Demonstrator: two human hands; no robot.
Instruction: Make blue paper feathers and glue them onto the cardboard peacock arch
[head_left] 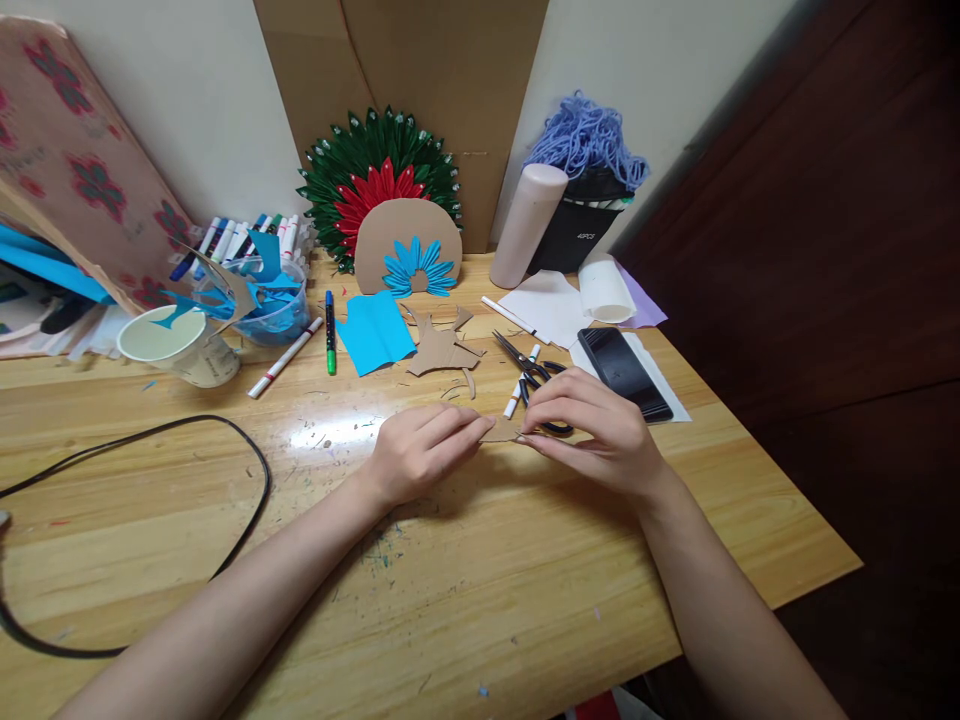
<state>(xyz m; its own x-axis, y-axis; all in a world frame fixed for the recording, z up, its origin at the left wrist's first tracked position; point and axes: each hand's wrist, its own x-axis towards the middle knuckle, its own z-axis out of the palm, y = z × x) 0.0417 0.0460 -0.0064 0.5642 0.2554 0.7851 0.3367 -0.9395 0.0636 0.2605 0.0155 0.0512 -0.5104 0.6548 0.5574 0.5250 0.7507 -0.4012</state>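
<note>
A small piece of brown cardboard (498,431) is held just above the table between my two hands. My left hand (429,448) grips its left end, with the fingers closed along it. At the other end, my right hand (592,425) pinches the edge between thumb and fingertips; whether it also holds a tiny scrap there is too small to tell. Black-handled scissors (529,368) lie partly opened just beyond my right hand, across a white marker (517,392). Cut cardboard scraps (439,345) and a blue paper sheet (375,332) lie beyond my left hand.
At the back stands a cardboard shape with blue petals (420,268) before a green and red petal fan (382,165). A paper cup (184,345) and a tub of blue scraps (277,305) stand left. A black cable (251,455) loops there. A phone (626,372) lies right.
</note>
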